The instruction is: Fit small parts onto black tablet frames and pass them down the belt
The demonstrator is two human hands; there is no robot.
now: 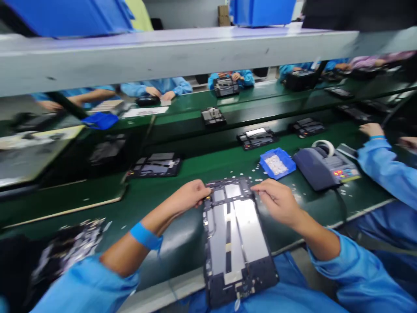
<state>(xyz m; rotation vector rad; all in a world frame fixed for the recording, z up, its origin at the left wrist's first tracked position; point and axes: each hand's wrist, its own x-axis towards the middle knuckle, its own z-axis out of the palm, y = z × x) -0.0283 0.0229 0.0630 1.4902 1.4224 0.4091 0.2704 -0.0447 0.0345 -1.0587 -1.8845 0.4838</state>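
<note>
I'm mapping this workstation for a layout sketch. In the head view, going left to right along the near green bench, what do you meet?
Left hand → opened tablet chassis → right hand, both hands at the chassis's far end → small blue parts tray → tape dispenser → a neighbour's blue sleeve.

Both arms wear loose bright-blue work sleeves pushed up toward the elbows, the cloth creased and bunched. A blue band [145, 236] rings the left forearm. The left hand [190, 194] and right hand [276, 201] are bare, ungloved.
</note>
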